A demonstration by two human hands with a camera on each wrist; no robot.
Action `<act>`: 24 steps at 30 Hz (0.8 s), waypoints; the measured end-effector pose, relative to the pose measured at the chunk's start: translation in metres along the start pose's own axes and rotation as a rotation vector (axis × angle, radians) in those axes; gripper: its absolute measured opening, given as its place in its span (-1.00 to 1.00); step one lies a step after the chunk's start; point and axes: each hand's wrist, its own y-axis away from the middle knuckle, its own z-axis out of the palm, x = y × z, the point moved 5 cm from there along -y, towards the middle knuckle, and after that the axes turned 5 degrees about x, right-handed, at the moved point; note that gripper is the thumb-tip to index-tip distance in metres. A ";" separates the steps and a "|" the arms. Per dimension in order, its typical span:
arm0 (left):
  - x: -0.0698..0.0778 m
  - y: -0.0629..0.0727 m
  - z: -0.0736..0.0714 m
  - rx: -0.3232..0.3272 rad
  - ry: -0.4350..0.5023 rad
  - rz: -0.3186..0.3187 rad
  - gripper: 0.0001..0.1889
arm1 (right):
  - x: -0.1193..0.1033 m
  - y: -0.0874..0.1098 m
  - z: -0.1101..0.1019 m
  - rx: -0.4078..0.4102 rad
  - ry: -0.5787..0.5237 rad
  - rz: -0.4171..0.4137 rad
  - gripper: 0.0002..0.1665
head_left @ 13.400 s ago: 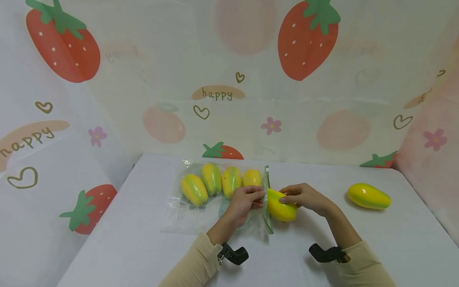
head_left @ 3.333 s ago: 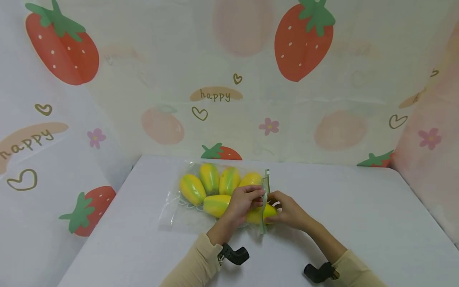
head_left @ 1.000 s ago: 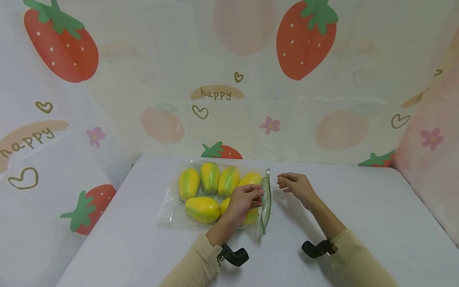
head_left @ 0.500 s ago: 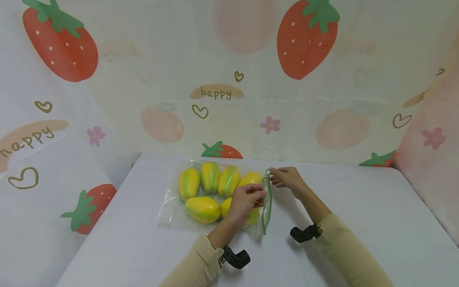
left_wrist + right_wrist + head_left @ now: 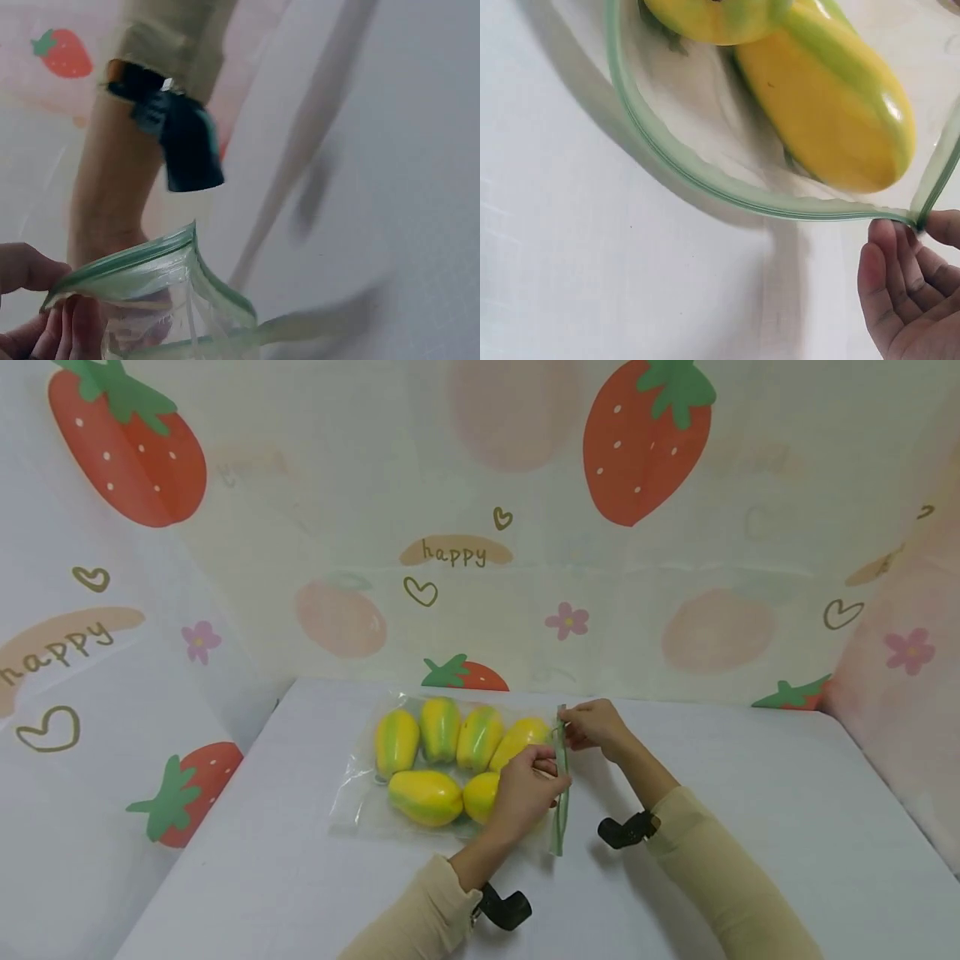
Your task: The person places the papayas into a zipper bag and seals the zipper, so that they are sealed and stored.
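Several yellow-green papayas [image 5: 425, 798] lie inside a clear zip bag [image 5: 360, 814] flat on the table, its mouth facing right. My left hand [image 5: 525, 789] reaches over the bag and pinches one side of the green zip strip [image 5: 558, 839], hiding some of the fruit. At the far end of that strip, my right hand [image 5: 596, 727] pinches the corner between thumb and fingers. The right wrist view shows this grip of the right hand [image 5: 911, 300], with the zip edges [image 5: 735, 206] parted and a papaya [image 5: 840, 112] just inside.
The white table [image 5: 247, 877] carries the bag near its back edge. Strawberry-printed cloth [image 5: 645, 452] hangs behind and at both sides. A black wrist camera [image 5: 504, 908] sits on the left wrist, and another camera [image 5: 626, 831] on the right.
The two papayas outside or at the mouth earlier are now in the bag. My right hand has moved from the mouth to the strip's far end and pinches it. My left hand has shifted right.
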 end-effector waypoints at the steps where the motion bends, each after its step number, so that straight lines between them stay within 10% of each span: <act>1: 0.000 0.001 0.001 0.000 -0.066 0.025 -0.64 | 0.000 -0.001 -0.001 0.005 -0.003 0.002 -0.62; 24: -0.008 0.047 0.044 -0.144 -1.178 0.494 -0.81 | 0.012 -0.021 -0.005 0.084 -0.106 0.104 -0.71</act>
